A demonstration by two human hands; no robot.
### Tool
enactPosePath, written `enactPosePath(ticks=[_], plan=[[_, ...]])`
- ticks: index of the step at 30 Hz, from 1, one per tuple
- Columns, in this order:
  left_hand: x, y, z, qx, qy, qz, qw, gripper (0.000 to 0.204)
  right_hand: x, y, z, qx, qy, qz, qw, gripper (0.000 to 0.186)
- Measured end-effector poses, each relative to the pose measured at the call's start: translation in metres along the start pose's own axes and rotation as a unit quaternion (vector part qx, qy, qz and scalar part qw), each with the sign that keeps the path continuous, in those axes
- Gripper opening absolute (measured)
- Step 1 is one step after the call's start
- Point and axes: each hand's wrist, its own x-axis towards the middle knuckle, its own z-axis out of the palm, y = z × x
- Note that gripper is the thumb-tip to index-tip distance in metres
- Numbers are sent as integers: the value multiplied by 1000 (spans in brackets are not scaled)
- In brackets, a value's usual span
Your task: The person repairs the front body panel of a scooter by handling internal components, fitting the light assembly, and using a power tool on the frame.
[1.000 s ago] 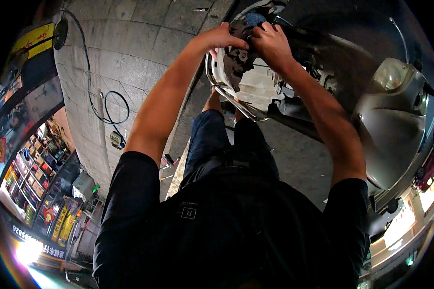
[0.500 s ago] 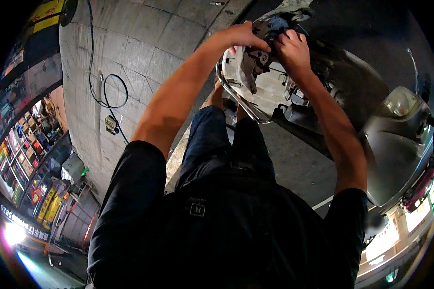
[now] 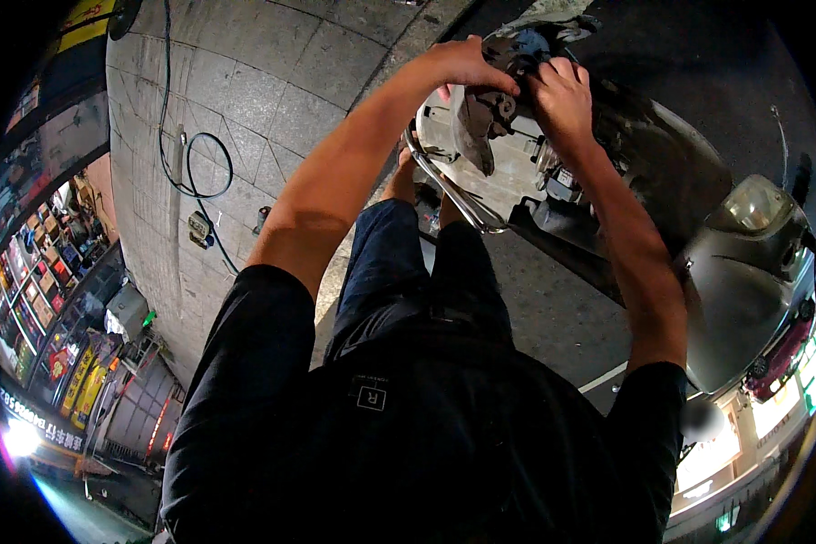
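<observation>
Left of the frame, a black hose lies looped on paving. At upper centre, my left hand clamps the grimy grey panel, seemingly to steady it; beside it, my right hand curls in, on what I cannot tell.

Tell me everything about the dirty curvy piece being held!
The curved piece looks like grimy plastic, pale grey along one edge, dark brown inside, with a bluish patch near its far end. It slants near the silver rail. The left hand grips it, thumb on the inner side; whether the right hand touches it is unclear.
</observation>
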Motion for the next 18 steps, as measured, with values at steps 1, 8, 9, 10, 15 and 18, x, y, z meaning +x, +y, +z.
enactPosePath(ticks=[1,8,9,10,15,18], plan=[[1,1,-1,2,-14,-5,1000,101,0,1,-1,-7,-19,-13,1000,13],[-2,-2,0,1,6,9,1000,106,3,5,-7,9,-69,-39,997,16],[-2,0,0,6,7,13,1000,106,4,9,-8,-1,-66,-76,995,15],[-2,0,-1,11,7,17,1000,106,7,13,-8,-12,-64,-112,992,15],[0,-2,-5,10,0,14,1000,111,13,18,-5,-12,-73,-146,987,13],[5,-5,-3,10,-16,11,1000,106,12,20,-7,-25,-127,-133,983,23]])
